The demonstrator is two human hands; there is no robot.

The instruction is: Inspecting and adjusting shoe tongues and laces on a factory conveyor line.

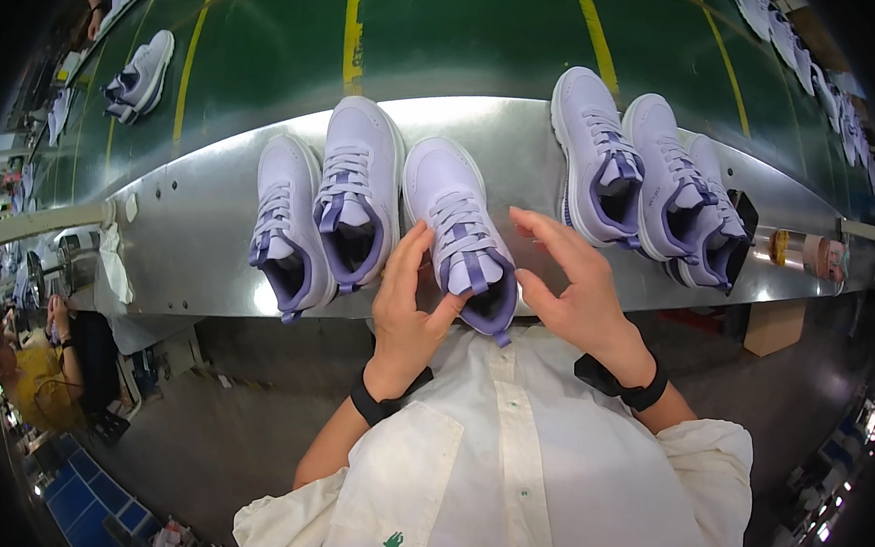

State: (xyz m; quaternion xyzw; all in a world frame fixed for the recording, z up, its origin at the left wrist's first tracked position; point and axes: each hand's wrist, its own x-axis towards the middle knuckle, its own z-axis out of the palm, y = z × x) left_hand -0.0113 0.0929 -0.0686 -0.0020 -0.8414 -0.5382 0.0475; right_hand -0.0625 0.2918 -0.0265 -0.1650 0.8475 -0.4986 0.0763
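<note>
A lavender lace-up sneaker (pixel 445 179) lies between my hands on the metal ledge, toe away from me and heel loop toward my shirt. My left hand (pixel 407 317) grips its left side, the thumb at the purple-edged tongue and the fingers along the laces. My right hand (pixel 585 288) is open on the other side, its fingers spread and curved, apart from the upper. Just left of the sneaker stand two matching ones, an inner sneaker (pixel 351 183) and an outer sneaker (pixel 286 219).
Right of my hands stand three more sneakers (pixel 595 148) in a row. Beyond the metal ledge (pixel 502 127) runs a green conveyor belt (pixel 472 35) with yellow lines and a pair of sneakers (pixel 144 70) at far left. Bottles (pixel 814 254) lie at the right end. Another person (pixel 40 380) sits at left.
</note>
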